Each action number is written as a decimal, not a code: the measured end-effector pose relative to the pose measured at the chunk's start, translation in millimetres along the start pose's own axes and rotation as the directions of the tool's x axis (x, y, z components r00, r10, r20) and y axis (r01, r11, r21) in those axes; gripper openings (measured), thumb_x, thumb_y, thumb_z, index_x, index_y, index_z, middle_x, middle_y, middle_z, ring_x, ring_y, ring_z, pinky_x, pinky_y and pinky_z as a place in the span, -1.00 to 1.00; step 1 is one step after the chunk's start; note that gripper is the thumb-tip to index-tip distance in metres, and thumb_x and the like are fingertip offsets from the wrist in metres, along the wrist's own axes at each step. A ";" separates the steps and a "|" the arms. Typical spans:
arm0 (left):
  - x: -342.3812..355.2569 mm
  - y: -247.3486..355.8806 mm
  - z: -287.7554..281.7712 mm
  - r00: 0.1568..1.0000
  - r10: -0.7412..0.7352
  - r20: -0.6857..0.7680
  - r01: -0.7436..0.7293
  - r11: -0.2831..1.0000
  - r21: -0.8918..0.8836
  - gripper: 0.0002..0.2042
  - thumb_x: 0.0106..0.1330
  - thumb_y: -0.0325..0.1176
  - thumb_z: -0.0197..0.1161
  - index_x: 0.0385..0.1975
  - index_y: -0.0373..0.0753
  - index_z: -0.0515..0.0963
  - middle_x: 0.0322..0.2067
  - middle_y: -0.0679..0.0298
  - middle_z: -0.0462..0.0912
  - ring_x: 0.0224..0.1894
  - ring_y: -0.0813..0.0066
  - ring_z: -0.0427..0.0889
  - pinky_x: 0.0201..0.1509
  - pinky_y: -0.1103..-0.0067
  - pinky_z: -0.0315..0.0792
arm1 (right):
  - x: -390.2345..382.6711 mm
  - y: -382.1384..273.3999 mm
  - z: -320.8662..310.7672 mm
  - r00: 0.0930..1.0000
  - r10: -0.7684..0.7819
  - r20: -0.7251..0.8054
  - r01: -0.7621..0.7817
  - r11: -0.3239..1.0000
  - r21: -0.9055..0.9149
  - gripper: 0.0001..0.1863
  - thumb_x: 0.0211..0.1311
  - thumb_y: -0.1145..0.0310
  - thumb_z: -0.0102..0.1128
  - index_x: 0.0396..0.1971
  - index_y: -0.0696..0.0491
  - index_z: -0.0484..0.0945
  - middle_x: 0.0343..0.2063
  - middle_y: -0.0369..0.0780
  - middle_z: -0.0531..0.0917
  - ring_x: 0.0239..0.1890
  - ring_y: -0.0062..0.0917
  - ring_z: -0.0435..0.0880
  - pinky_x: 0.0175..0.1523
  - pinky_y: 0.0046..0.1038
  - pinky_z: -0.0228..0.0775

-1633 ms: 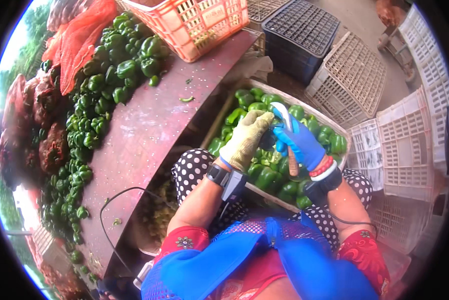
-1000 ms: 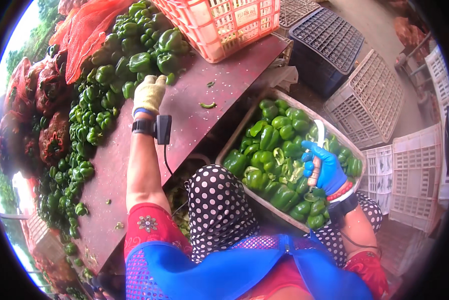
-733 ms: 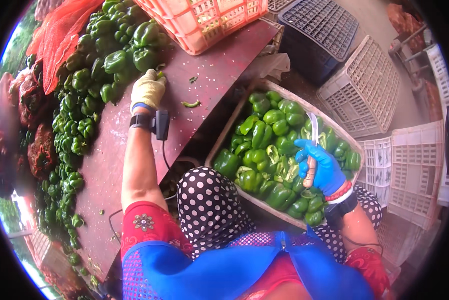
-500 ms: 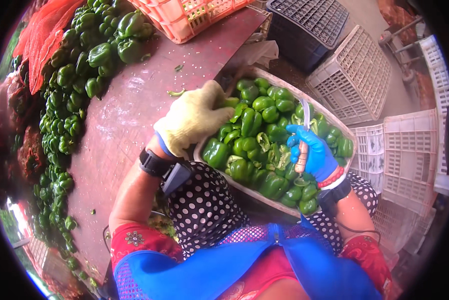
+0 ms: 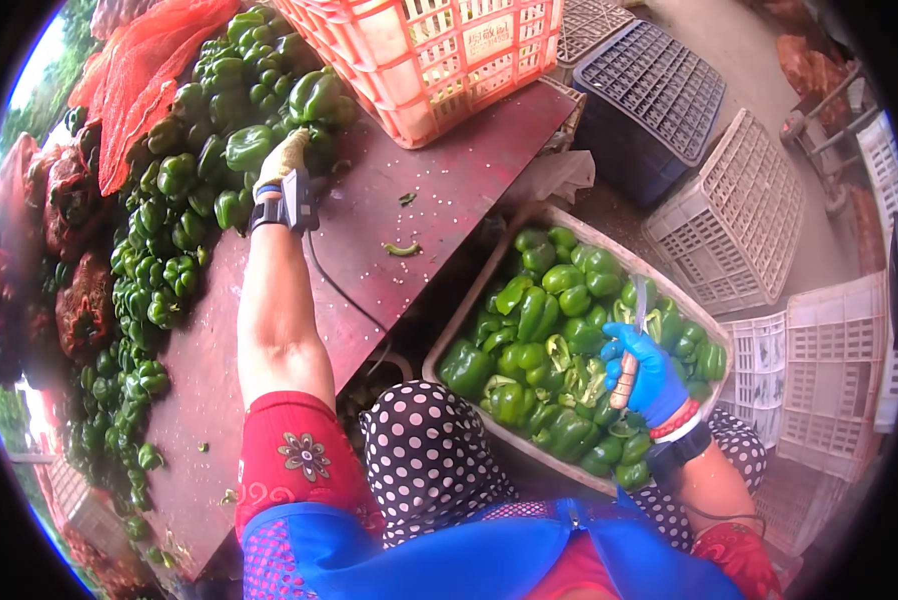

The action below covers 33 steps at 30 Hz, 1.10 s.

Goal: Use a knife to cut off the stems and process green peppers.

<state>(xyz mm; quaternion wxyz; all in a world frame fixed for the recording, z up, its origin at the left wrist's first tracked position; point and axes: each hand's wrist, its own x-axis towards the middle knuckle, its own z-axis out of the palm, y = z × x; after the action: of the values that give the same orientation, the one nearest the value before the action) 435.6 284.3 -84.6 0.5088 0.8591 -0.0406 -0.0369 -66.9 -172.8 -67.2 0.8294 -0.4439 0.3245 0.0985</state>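
My left hand (image 5: 280,163), in a pale yellow glove, reaches into the upper end of a long pile of green peppers (image 5: 177,175) on the maroon tabletop (image 5: 414,205). It is beside a large pepper (image 5: 249,148); its fingertips are too small and crowded among the peppers to read. My right hand (image 5: 644,375), in a blue glove, is closed round the wooden handle of a curved knife (image 5: 639,300). It is over a pale rectangular tray (image 5: 432,358) full of green peppers, some cut open (image 5: 559,352), beside my knees.
A red plastic crate (image 5: 419,110) stands at the table's back. Red net bags (image 5: 134,75) lie along the left side. Dark (image 5: 644,90) and white (image 5: 729,205) crates stand beyond the tray, more white crates (image 5: 829,370) at right. A dark cable hangs from my left wrist.
My left hand has gone from over the tray, where it held a green piece, up and left to the pile. My right hand still grips the knife; the view has shifted.
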 end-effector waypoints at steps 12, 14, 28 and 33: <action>-140.5 85.3 94.8 0.928 0.020 0.373 0.324 0.453 -0.830 -0.61 0.31 -0.34 0.30 0.12 -0.27 0.53 -0.01 0.21 0.68 0.00 0.30 0.68 0.18 0.31 0.54 | -1.7 15.4 -19.2 0.993 -0.110 -0.034 0.106 0.990 -0.096 -0.84 0.33 0.33 0.28 -0.19 0.05 0.55 -0.37 -0.29 0.62 -0.49 -0.64 0.56 -0.41 -0.57 0.47; -190.7 120.5 103.8 0.912 -0.012 0.410 0.383 0.385 -0.840 -0.57 0.35 -0.33 0.27 0.20 -0.26 0.45 0.10 0.12 0.61 0.13 0.19 0.62 0.22 0.18 0.52 | -13.0 8.3 -1.3 0.987 -0.163 0.000 0.158 0.954 -0.255 -0.76 0.31 0.37 0.29 -0.07 0.09 0.57 -0.35 -0.31 0.62 -0.49 -0.67 0.57 -0.40 -0.60 0.47; -415.9 180.9 232.3 0.808 0.134 0.574 0.286 0.763 -0.580 -0.66 0.33 -0.38 0.32 0.09 -0.26 0.55 0.11 0.20 0.62 0.14 0.48 0.60 0.29 0.48 0.42 | -59.7 23.5 32.6 0.617 -0.727 0.301 0.652 0.258 -0.713 -0.40 0.27 0.39 0.18 0.30 0.17 0.31 -0.25 0.05 0.69 -0.31 -0.14 0.70 -0.17 -0.18 0.53; -427.9 203.0 257.6 0.719 0.146 0.680 0.531 0.516 -0.672 -0.69 0.43 -0.39 0.19 0.12 -0.32 0.51 0.12 0.18 0.59 0.15 0.38 0.58 0.33 0.40 0.41 | -61.1 27.9 14.7 0.687 -0.694 0.215 0.497 0.232 -0.836 -0.26 0.21 0.38 0.20 0.38 0.21 0.16 -0.37 0.12 0.65 -0.35 0.02 0.67 -0.22 -0.07 0.48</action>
<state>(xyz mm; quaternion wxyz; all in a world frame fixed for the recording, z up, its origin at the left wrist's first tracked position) -23.2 8.5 -20.6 0.7953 0.4320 -0.0912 -0.4154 -120.0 -137.1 -42.0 0.4339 -0.8840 0.1189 -0.1273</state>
